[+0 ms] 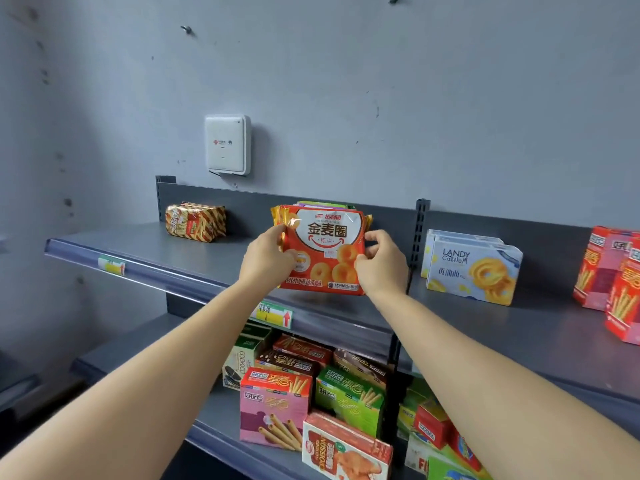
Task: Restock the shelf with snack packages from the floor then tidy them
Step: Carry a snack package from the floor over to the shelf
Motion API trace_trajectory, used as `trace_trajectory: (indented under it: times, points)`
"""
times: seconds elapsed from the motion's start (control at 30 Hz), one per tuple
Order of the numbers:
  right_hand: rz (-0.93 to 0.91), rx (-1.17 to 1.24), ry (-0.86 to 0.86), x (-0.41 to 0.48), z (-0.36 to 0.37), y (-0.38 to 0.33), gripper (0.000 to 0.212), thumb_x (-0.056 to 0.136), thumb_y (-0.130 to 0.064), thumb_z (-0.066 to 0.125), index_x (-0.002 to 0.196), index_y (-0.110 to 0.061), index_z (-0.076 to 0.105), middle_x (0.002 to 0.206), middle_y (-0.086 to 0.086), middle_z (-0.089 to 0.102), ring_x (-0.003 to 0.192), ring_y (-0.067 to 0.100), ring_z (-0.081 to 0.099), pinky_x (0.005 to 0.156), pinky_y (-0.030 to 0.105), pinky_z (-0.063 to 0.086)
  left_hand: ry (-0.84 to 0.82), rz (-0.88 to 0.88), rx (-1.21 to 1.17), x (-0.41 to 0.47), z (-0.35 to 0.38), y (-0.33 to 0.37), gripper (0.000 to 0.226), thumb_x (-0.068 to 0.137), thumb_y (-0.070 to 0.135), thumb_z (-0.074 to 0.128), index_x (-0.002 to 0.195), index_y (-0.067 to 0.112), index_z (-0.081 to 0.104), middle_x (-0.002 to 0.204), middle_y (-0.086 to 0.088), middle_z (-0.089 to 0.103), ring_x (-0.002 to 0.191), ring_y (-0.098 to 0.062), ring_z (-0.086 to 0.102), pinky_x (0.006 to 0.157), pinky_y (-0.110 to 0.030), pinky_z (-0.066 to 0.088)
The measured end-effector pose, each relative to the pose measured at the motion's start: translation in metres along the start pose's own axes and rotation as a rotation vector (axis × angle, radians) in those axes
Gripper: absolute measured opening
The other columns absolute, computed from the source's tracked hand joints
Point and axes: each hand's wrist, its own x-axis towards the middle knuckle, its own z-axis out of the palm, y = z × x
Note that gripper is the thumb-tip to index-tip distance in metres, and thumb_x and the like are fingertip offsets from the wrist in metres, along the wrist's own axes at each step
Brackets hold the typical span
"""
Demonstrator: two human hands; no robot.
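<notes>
An orange snack bag printed with ring biscuits stands upright on the top grey shelf, at the front of a row of similar bags whose tops show behind it. My left hand grips its left edge. My right hand grips its right edge. Both arms reach up from below. The bag's bottom edge sits just above the shelf's front lip.
A striped gold-and-red pack lies at the shelf's back left. Blue-white cookie boxes and red stick-biscuit boxes stand to the right. The lower shelf holds several boxes. A white wall device hangs above.
</notes>
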Motion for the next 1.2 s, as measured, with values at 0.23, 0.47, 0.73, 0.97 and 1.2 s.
trace_trajectory:
  times: [0.23, 0.47, 0.73, 0.97, 1.2]
  points:
    - [0.050, -0.041, 0.024, 0.018, 0.049, 0.004, 0.020, 0.088, -0.006, 0.058, 0.105, -0.017, 0.056, 0.097, -0.003, 0.063, 0.086, 0.013, 0.059, 0.055, 0.016, 0.038, -0.061, 0.005, -0.037, 0.049, 0.004, -0.046, 0.055, 0.091, 0.014, 0.060, 0.142, 0.022, 0.043, 0.132, -0.002, 0.058, 0.110, -0.021, 0.061, 0.085, -0.040, 0.057]
    - [0.089, -0.095, 0.126, 0.023, 0.084, -0.002, 0.017, 0.088, -0.005, 0.057, 0.099, -0.017, 0.054, 0.099, -0.002, 0.062, 0.090, 0.016, 0.060, 0.069, 0.025, 0.045, -0.158, 0.094, -0.021, 0.087, 0.006, -0.074, 0.061, 0.090, 0.011, 0.062, 0.143, 0.022, 0.034, 0.135, -0.002, 0.054, 0.115, -0.022, 0.058, 0.084, -0.040, 0.057]
    - [0.136, -0.218, 0.175, 0.020, 0.091, -0.007, 0.013, 0.088, -0.009, 0.055, 0.096, -0.019, 0.053, 0.094, -0.003, 0.060, 0.083, 0.015, 0.058, 0.065, 0.028, 0.044, -0.201, 0.189, -0.034, 0.099, 0.014, -0.093, 0.067, 0.085, 0.009, 0.065, 0.140, 0.020, 0.029, 0.136, -0.005, 0.046, 0.119, -0.023, 0.052, 0.088, -0.037, 0.050]
    - [0.169, -0.316, 0.150, 0.000, 0.074, -0.008, 0.022, 0.093, -0.018, 0.054, 0.114, -0.020, 0.059, 0.108, -0.001, 0.062, 0.091, 0.015, 0.057, 0.070, 0.027, 0.043, -0.071, 0.365, 0.228, 0.082, 0.008, -0.077, 0.077, 0.086, 0.021, 0.062, 0.149, 0.018, 0.018, 0.148, -0.011, 0.027, 0.138, -0.029, 0.022, 0.112, -0.048, 0.021]
    - [0.158, -0.516, 0.151, -0.042, -0.002, -0.003, 0.022, 0.091, -0.023, 0.057, 0.112, -0.021, 0.063, 0.113, -0.002, 0.064, 0.102, 0.019, 0.058, 0.080, 0.030, 0.047, -0.147, 0.662, 0.391, 0.038, 0.019, -0.024, 0.044, 0.092, 0.032, 0.054, 0.135, 0.025, 0.050, 0.142, -0.002, 0.043, 0.139, -0.025, 0.024, 0.109, -0.046, 0.020]
